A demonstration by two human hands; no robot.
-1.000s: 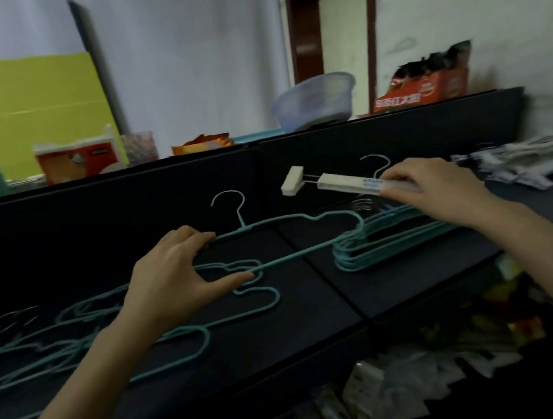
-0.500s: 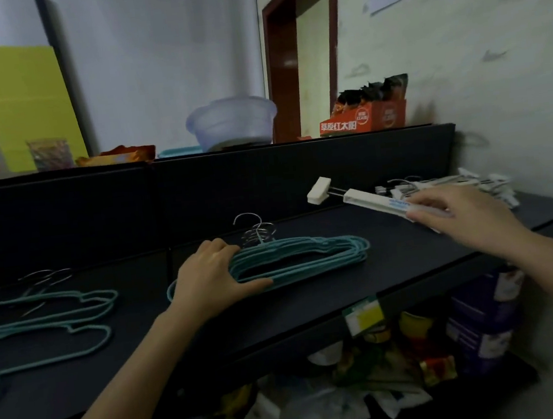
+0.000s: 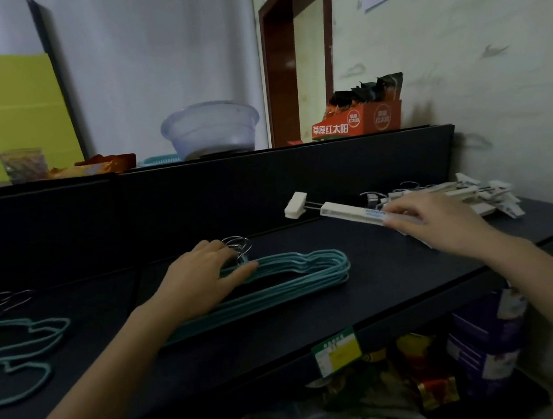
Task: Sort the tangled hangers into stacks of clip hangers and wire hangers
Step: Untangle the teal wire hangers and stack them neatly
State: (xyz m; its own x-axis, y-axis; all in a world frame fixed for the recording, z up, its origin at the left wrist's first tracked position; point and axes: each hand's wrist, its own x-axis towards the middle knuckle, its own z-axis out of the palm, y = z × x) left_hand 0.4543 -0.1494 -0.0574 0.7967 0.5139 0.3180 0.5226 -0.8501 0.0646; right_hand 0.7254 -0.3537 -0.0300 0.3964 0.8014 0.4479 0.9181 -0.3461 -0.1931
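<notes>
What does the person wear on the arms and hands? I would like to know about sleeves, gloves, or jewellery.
Nothing worn shows. The left hand and the right hand are bare: no gloves, rings or tape. The left forearm and the right forearm are also bare up to the picture's edge, with no sleeve, watch or bracelet.

Wire hanger stack (image 3: 302, 271) left of clip hanger pile (image 3: 485, 192); loose hangers (image 3: 26, 346), perhaps tangled, farther left.
</notes>
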